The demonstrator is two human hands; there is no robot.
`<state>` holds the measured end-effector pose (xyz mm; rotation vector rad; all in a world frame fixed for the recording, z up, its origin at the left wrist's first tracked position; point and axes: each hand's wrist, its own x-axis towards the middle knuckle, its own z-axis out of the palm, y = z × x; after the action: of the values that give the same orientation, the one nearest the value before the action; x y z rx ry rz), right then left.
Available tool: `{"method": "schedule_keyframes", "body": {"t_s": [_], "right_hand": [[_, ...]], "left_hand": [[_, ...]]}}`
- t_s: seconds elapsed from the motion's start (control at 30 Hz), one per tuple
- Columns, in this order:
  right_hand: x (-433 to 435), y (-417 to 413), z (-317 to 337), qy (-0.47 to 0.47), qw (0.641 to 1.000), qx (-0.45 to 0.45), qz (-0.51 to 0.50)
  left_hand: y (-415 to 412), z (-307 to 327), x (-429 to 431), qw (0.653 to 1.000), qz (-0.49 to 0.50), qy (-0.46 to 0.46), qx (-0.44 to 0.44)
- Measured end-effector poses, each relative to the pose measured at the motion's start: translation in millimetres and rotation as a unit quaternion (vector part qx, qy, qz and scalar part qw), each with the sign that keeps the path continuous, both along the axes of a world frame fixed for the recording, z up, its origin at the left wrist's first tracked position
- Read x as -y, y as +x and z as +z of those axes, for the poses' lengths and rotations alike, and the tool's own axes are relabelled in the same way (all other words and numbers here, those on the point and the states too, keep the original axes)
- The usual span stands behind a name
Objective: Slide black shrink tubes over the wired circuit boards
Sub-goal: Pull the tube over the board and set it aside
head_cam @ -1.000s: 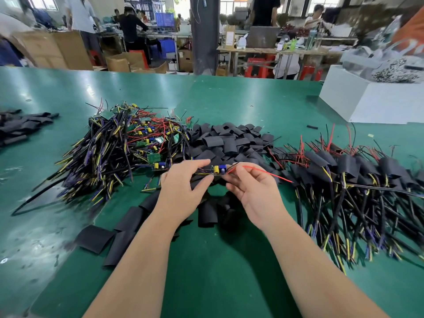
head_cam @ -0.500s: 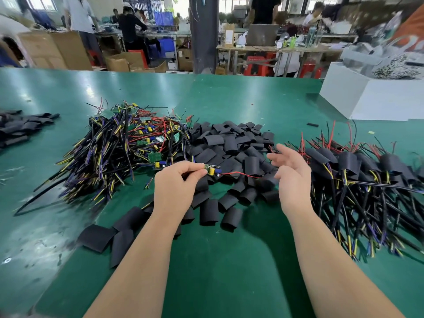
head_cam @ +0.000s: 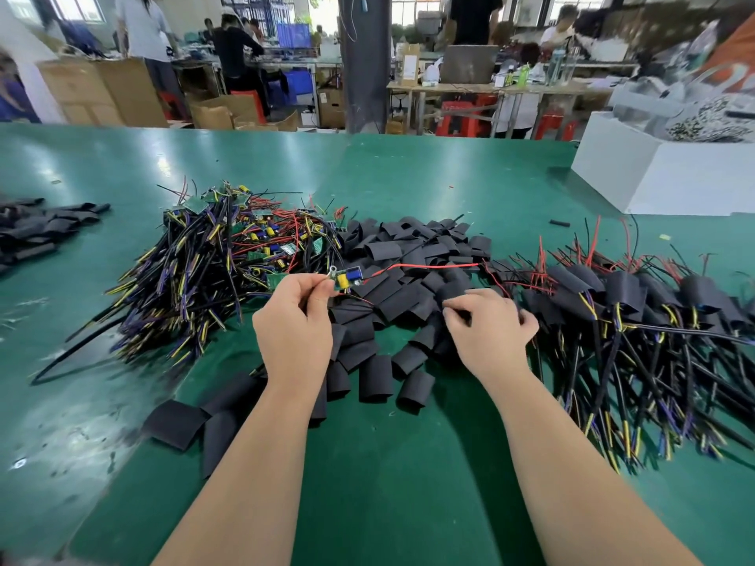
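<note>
Here, your left hand holds one wired circuit board just above the green table. Thumb and forefinger pinch its near end and the other fingers curl loosely beneath. The board's red wire trails to the right across the heap of loose tubes.

Your right hand has changed most. A second ago it shared the board with the left; half a second ago it hung open, palm up, over the heap. Now it lies knuckles-up on the tubes with its fingers curled down. Thumb and forefinger appear closed on one shrink tube, though how firm the grip is cannot be told.

The board has risen slightly and stands clear of the unsleeved pile to your left. It is still bare.

The change marks the hand-over from selecting a board to fetching its sleeve. The next move is probably to lift that tube, open its mouth, and thread it over the red wire's free end toward the board.

The sleeved assemblies lie to your right, just beside the working hand. A smaller heap of tubes sits well apart at the far left. A white box stands at the far right.
</note>
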<state>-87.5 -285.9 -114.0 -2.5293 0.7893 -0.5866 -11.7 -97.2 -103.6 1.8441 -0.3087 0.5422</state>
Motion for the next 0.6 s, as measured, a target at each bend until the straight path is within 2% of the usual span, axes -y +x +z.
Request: {"method": "schedule_keyframes", "body": {"t_s": [0.07, 0.13, 0.2, 0.33, 0.4, 0.43, 0.47, 0.5, 0.53, 0.57, 0.6], "right_hand": [[3, -2, 2, 0.010, 0.997, 0.074, 0.004], [4, -3, 3, 0.085, 0.988, 0.126, 0.041], [4, -4, 4, 0.119, 0.985, 0.110, 0.053], [4, -7, 5, 0.051, 0.997, 0.035, 0.046], [5, -9, 6, 0.052, 0.996, 0.060, 0.048], [4, -10, 9, 0.078, 0.992, 0.084, 0.049], [4, -10, 11, 0.146, 0.980, 0.123, 0.049], [3, -12, 15, 0.259, 0.948, 0.178, 0.053], [3, -13, 18, 0.396, 0.885, 0.239, 0.059], [4, -14, 21, 0.516, 0.805, 0.285, 0.060], [6, -15, 22, 0.603, 0.731, 0.315, 0.058]], "left_hand": [[1, 0, 0, 1.000, 0.001, 0.002, 0.006], [1, 0, 0, 1.000, 0.003, 0.005, 0.008], [2, -1, -1, 1.000, -0.001, 0.006, 0.006], [3, -1, 0, 1.000, -0.006, 0.019, 0.008], [2, -1, 0, 1.000, -0.007, 0.023, 0.013], [2, -1, 0, 1.000, -0.008, 0.023, 0.014], [2, 0, 0, 1.000, -0.008, 0.022, 0.015], [2, 0, 0, 1.000, -0.008, 0.022, 0.016], [2, 0, -1, 1.000, -0.008, 0.022, 0.017], [1, 0, -1, 1.000, -0.008, 0.021, 0.018], [1, 1, -1, 1.000, -0.008, 0.020, 0.018]]}}
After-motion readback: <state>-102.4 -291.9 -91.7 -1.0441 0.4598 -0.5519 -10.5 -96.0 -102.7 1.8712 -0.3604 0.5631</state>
